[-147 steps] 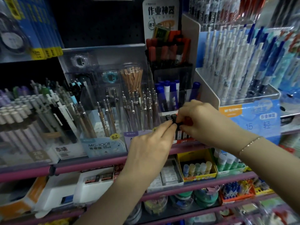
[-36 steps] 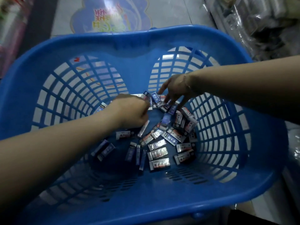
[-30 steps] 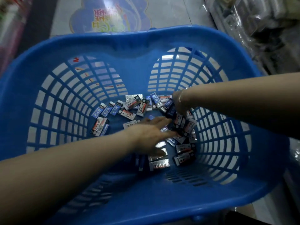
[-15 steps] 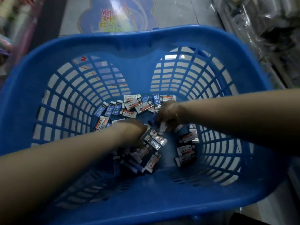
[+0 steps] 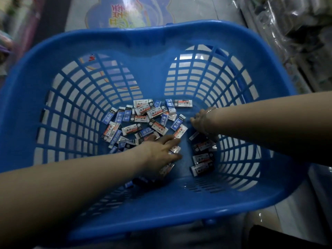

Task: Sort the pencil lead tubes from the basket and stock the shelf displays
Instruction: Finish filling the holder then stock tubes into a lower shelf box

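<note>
Dozens of small pencil lead tubes (image 5: 143, 121), blue-labelled and red-and-white ones mixed, lie scattered over the bottom of the blue basket (image 5: 179, 209), most in a heap toward the far side and a short row of darker ones (image 5: 202, 158) near the right wall. Left hand (image 5: 159, 153) reaches down among them with fingers stretched forward and loose, its grip wide, fingertips touching a red-and-white tube (image 5: 179, 133) while more tubes lie just under the palm. Right hand (image 5: 198, 121), a thin bracelet (image 5: 209, 110) at its wrist, sits at the right edge of the heap just above the darker row, and whether its grip holds a tube I cannot tell.
</note>
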The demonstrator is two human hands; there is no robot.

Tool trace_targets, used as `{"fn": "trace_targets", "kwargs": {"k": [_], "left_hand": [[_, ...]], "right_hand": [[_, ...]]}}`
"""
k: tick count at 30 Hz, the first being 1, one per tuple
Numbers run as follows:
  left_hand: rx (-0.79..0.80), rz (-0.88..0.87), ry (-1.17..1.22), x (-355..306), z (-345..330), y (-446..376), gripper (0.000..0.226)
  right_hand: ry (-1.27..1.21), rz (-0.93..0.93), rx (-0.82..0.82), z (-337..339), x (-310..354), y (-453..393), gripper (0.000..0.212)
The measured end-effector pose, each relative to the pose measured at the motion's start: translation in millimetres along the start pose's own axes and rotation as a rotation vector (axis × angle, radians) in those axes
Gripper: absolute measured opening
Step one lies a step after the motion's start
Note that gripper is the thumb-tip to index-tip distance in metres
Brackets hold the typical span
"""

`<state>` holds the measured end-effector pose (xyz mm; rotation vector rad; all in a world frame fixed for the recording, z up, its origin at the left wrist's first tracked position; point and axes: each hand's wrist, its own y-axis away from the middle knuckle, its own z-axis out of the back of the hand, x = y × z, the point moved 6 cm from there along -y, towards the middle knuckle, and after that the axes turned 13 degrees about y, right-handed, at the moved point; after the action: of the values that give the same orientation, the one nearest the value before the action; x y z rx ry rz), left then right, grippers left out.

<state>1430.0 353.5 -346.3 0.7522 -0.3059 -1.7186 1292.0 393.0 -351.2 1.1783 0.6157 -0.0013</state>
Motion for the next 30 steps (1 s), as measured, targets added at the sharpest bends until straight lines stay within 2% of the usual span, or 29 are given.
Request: {"fn": "trace_targets", "kwargs": {"k": [2,4,6,8,10,13,16,19,22,24,26,28,30], "left_hand": [[-0.01,0.028,-0.032,5,-5,1,0.087],[-0.04,0.038,-0.033,8,-2,1,0.088],[-0.109,0.029,-0.048,7,8,1,0.073],[-0.194,0.016,-0.063,7,19,1,0.053],[-0.215,0.014,-0.04,8,23,2,0.04],[-0.257,0.089,0.185,13,23,3,0.02],[-0.306,0.236,0.502,27,19,5,0.007],[-0.357,0.28,0.583,34,20,3,0.021],[-0.367,0.246,0.522,24,20,-4,0.039],[-0.347,0.228,0.447,13,17,-10,0.037],[-0.414,0.204,0.395,3,21,-15,0.029],[-0.508,0.186,0.349,-1,30,-19,0.024],[-0.546,0.161,0.272,0,40,-24,0.032]], "right_hand": [[-0.126,0.033,-0.037,4,1,3,0.08],[-0.352,0.048,-0.047,7,-3,4,0.066],[-0.539,0.057,-0.052,11,-5,7,0.054],[-0.598,0.044,-0.137,19,-6,9,0.045],[-0.604,0.022,-0.221,25,-4,11,0.042],[-0.679,-0.005,-0.256,29,1,11,0.047],[-0.77,-0.033,-0.209,32,5,9,0.053],[-0.795,-0.056,-0.131,31,12,9,0.046],[-0.786,-0.033,-0.099,30,20,7,0.027],[-0.884,0.051,-0.017,28,21,4,0.012],[-0.935,0.112,0.108,24,11,7,0.003],[-0.99,0.08,0.161,17,-8,8,0.016],[-1.009,0.013,0.192,7,-26,7,0.029]]}}
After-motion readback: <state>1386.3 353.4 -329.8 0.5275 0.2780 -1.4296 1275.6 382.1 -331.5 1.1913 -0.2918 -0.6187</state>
